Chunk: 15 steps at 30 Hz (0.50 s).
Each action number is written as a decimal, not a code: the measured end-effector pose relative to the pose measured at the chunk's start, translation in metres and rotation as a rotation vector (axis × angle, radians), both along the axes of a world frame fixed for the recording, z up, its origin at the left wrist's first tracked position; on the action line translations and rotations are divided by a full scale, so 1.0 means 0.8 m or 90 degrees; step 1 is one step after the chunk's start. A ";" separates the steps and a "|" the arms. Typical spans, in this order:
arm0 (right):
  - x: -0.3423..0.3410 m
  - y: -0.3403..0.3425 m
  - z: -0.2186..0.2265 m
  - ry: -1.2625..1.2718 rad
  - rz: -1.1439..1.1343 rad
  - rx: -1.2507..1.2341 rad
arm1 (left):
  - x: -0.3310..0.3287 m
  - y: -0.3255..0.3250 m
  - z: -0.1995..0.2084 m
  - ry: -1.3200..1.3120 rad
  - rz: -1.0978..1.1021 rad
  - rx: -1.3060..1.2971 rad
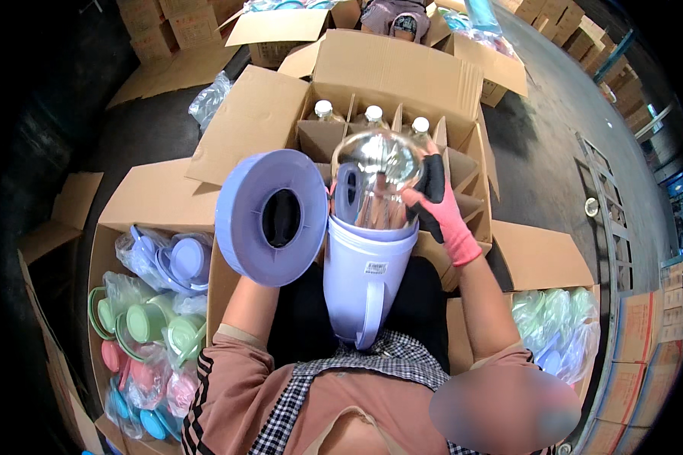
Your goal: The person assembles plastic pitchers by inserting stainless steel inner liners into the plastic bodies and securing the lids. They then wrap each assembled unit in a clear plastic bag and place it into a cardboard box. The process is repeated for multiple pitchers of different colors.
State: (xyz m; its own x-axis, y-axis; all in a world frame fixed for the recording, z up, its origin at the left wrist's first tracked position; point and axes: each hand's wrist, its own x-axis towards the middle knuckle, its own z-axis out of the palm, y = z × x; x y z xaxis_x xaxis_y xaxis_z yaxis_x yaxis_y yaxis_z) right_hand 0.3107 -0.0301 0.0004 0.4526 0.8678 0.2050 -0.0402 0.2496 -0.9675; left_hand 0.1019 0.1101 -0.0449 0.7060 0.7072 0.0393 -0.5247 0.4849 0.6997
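Note:
A lilac plastic jug body (360, 277) with a side handle stands between my thighs, its open end up. Partly inside that opening sits a mirrored glass flask liner (383, 163), rounded end up. My right hand (438, 199), in a pink and black glove with bare fingertips, is closed against the liner's right side. Left of the liner, a wide lilac ring-shaped plastic part (239, 216) with a round central hole is held up, facing me. Behind it my left hand (332, 191) is almost wholly hidden; only a pink sliver shows at the ring's right edge.
Ahead stands an open carton (398, 64) with cardboard dividers and several white-capped liners (373, 115). On the left, another carton (148, 189) holds bagged lilac, green, pink and blue plastic parts. Bagged green and lilac parts (554, 326) fill a box at right. A person (395, 17) sits beyond.

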 end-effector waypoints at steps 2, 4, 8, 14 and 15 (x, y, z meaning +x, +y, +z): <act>0.007 -0.007 -0.006 -0.188 0.042 -0.084 | -0.001 -0.009 -0.015 -0.101 -0.024 -0.031; -0.002 -0.017 0.026 -0.287 0.108 -0.239 | -0.001 -0.013 -0.017 -0.192 -0.041 -0.033; -0.013 0.002 0.076 -0.570 0.235 -0.427 | 0.001 -0.023 -0.001 -0.209 -0.070 -0.107; -0.024 0.037 0.063 -0.739 0.499 -0.563 | -0.009 -0.040 0.035 -0.214 -0.218 -0.276; -0.021 0.032 0.059 -0.685 0.480 -0.514 | -0.010 -0.049 0.047 -0.198 -0.211 -0.262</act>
State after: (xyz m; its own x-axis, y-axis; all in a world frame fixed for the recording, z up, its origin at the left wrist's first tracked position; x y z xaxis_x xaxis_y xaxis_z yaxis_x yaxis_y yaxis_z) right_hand 0.2943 -0.0046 0.0478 -0.1764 0.8565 -0.4851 0.8703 -0.0945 -0.4834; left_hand 0.0936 0.0708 -0.0073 0.8905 0.4522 0.0491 -0.4487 0.8554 0.2587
